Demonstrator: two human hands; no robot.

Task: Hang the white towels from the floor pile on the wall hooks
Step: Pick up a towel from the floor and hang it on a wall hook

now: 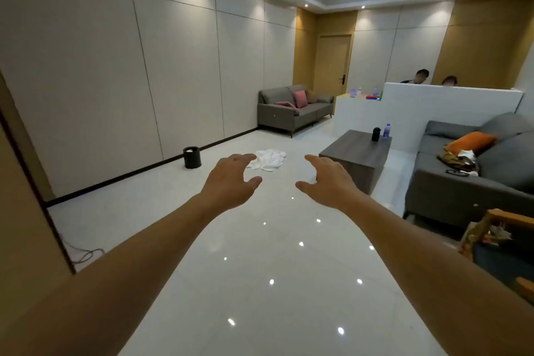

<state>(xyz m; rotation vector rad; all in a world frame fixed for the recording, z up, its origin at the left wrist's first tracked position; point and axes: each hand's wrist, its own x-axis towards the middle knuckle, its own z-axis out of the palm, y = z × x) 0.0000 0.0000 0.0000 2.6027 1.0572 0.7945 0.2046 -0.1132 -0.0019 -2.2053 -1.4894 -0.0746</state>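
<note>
A pile of white towels (268,159) lies crumpled on the glossy white floor, some way ahead of me near the middle of the room. My left hand (231,182) and my right hand (328,183) are stretched out in front of me, palms down, fingers spread and relaxed, holding nothing. Both hands are in the air well short of the pile; the left hand's fingertips overlap its left edge in the view only. No wall hooks are visible on the panelled wall at the left.
A black bin (192,157) stands by the left wall. A dark coffee table (357,153) with a bottle and flask sits right of the pile. Grey sofas stand at the back (291,113) and right (468,179). Two people sit behind a white partition (450,101). Cables lie at the lower left.
</note>
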